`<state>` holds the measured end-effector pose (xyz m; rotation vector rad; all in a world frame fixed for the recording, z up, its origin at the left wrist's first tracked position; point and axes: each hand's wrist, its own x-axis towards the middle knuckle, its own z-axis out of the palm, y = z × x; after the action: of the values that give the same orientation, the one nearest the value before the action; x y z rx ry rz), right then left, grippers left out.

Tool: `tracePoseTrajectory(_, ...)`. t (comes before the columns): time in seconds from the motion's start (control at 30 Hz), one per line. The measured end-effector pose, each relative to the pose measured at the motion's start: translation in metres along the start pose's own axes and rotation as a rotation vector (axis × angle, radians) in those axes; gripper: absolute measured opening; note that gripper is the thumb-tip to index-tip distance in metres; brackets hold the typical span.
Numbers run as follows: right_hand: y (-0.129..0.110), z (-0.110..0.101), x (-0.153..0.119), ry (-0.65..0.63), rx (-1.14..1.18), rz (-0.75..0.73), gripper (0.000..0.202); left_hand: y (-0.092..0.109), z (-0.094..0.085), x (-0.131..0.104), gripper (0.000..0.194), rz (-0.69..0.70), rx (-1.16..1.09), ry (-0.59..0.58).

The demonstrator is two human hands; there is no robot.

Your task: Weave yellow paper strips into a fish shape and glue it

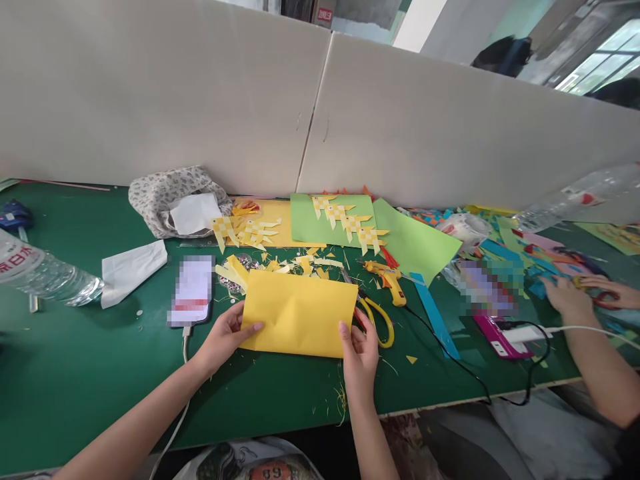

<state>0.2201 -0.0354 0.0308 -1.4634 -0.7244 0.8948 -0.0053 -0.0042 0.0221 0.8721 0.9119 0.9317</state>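
A sheet of yellow paper (300, 310) is held up over the green table, one side in each hand. My left hand (229, 337) pinches its left edge, thumb on the near face. At the right edge my right hand (361, 347) grips it the same way, fingers behind. Just beyond that hand lie scissors (383, 323) with yellow and red handles, partly hidden by the paper. Yellow paper scraps (305, 263) are scattered behind the sheet. Woven yellow paper fish (345, 220) rest on green paper (310, 230) farther back.
A yellow glue gun (393, 280) with a black cord lies right of centre, near a blue strip (435, 317). Left are a charging phone (193, 290) and a water bottle (45, 270). At right, a co-worker's hands (570, 297) work by a magenta power strip (503, 340).
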Motion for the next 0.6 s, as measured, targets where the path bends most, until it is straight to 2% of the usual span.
tracePoseTrajectory(0.2,0.002,0.001,-0.002,0.029,-0.005,-0.075,0.064,-0.003,-0.002,0.001,0.046,-0.006,-0.016,0.001)
tracePoseTrajectory(0.43,0.006,0.002,-0.007,0.093,0.020,-0.142,0.063,-0.001,0.001,0.003,0.055,0.017,-0.012,0.031)
tracePoseTrajectory(0.6,0.011,0.000,-0.005,0.089,-0.010,-0.178,0.058,-0.002,-0.001,0.004,0.054,0.013,-0.002,0.016)
